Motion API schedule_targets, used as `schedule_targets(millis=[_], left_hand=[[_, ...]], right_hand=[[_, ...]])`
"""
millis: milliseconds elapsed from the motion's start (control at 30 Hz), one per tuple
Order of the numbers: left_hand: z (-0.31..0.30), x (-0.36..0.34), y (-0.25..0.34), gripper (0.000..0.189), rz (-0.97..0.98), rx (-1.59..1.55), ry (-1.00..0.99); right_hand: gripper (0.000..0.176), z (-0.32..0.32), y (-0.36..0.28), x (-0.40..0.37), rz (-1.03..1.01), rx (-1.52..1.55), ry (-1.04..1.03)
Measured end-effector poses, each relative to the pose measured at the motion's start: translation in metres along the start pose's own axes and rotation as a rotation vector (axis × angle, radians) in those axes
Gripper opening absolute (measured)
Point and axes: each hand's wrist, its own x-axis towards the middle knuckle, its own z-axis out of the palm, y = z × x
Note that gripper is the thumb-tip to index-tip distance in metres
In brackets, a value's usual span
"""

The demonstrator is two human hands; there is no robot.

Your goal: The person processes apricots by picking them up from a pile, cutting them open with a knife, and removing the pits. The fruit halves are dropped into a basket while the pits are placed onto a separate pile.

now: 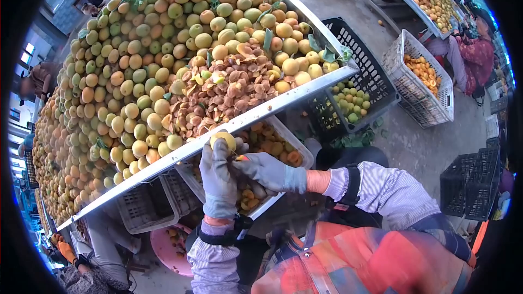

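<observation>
My left hand point(218, 177), in a grey glove, is closed around a yellow apricot point(223, 141), which shows at the fingertips just below the table's metal rim. Close beside it on the right, my gloved right hand point(267, 170) has its fingers closed on a small tool with an orange end point(241, 158). Most of that tool is hidden by the fingers. Beyond both hands, a heap of brown apricot pits point(229, 90) lies on the table among whole apricots point(131, 76). Under my hands stands a crate point(302, 152) with apricot pieces.
The table's metal rim point(272, 106) runs diagonally before me. A black crate point(376, 71) with green fruit and a white crate point(444, 106) with orange halves stand to the right. A pink basin point(163, 247) is below left. Other people work around, one in red point(476, 57).
</observation>
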Motion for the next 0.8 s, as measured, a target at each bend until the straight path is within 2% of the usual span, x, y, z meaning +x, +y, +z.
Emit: schedule_targets(millis=[33, 133, 267, 333, 367, 467, 600, 667, 733, 767, 800], left_hand=[[-0.005, 0.003, -0.006, 0.043, -0.023, -0.080, 0.002], [-0.008, 0.003, -0.007, 0.045, -0.023, -0.061, -0.036], [-0.011, 0.003, -0.006, 0.046, -0.039, -0.027, -0.049], [-0.010, 0.004, -0.009, 0.048, -0.055, -0.109, -0.033], [-0.007, 0.003, -0.005, 0.047, -0.055, -0.116, -0.019], [-0.007, 0.003, -0.002, 0.046, 0.000, -0.011, 0.004], [-0.002, 0.001, 0.003, 0.048, 0.162, 0.030, -0.009], [-0.001, 0.002, 0.001, 0.046, 0.137, -0.014, 0.022], [-0.015, 0.013, -0.007, 0.045, 0.159, -0.247, 0.066], [-0.021, 0.017, -0.004, 0.042, 0.142, -0.498, 0.151], [-0.028, 0.019, -0.001, 0.041, 0.304, -0.442, 0.089]], right_hand=[[0.046, 0.000, 0.003, 0.002, -0.012, -0.048, -0.015], [0.049, 0.008, 0.016, 0.005, -0.070, 0.060, 0.077], [0.051, 0.012, 0.015, 0.006, -0.136, 0.055, 0.128], [0.045, 0.006, -0.014, -0.005, 0.147, 0.037, -0.027], [0.046, 0.008, -0.015, -0.008, 0.086, 0.063, -0.022], [0.047, 0.011, -0.017, -0.007, -0.033, 0.056, -0.009], [0.047, 0.012, -0.021, -0.014, 0.027, 0.101, 0.043], [0.047, 0.013, -0.025, -0.019, 0.048, 0.098, 0.006], [0.047, 0.014, -0.029, -0.026, 0.096, 0.108, -0.055], [0.051, 0.013, -0.025, -0.027, 0.088, 0.085, -0.076], [0.051, 0.011, -0.024, -0.026, 0.088, 0.083, -0.083]])
